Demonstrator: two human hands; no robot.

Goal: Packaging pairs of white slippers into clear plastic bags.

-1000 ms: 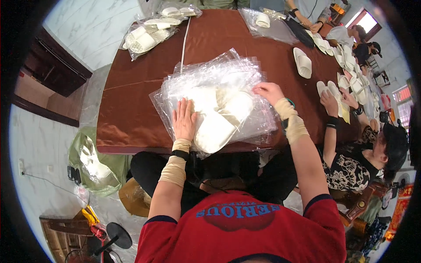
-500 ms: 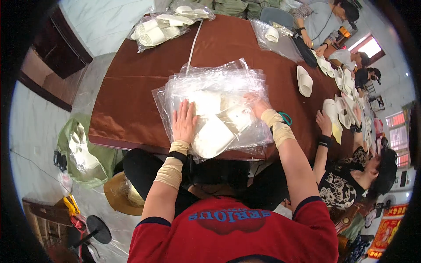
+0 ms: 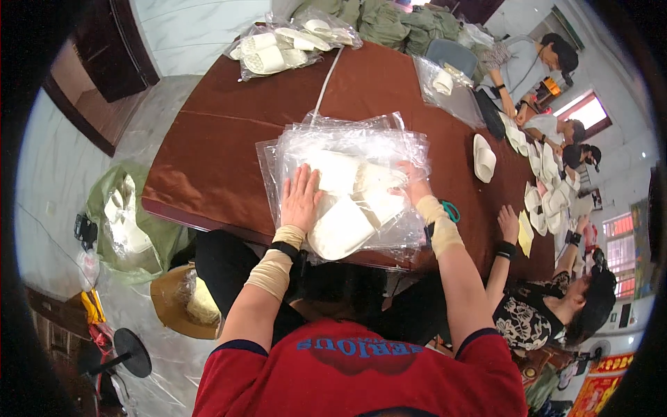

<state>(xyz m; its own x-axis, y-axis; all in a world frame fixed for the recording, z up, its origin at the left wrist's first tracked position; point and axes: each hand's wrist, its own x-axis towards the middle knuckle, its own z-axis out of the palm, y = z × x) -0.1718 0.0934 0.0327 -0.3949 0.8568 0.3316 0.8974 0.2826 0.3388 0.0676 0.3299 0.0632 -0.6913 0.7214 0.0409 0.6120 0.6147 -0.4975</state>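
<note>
A pair of white slippers (image 3: 340, 228) lies in a clear plastic bag, on top of a stack of clear plastic bags (image 3: 361, 135) in front of me. My left hand (image 3: 299, 200) rests flat and open on the left side of the bag, fingers stretched out beside the slippers. At the right side, my right hand (image 3: 415, 183) has its fingers bent around the end of a bagged slipper. Glare on the plastic partly hides those fingertips. Both of my wrists are wrapped in tan bandage.
Bagged white slippers (image 3: 267, 55) sit at the far left of the brown-covered table (image 3: 208, 132). A single slipper (image 3: 484, 158) and teal-handled scissors (image 3: 450, 211) lie to the right. Co-workers handle slippers along that side. A green sack (image 3: 156, 236) stands on the floor at left.
My right hand's fingers have drawn in and bent around the slipper's end. My left hand stays flat on the bag. The co-worker's near hand at right has moved off the slippers.
</note>
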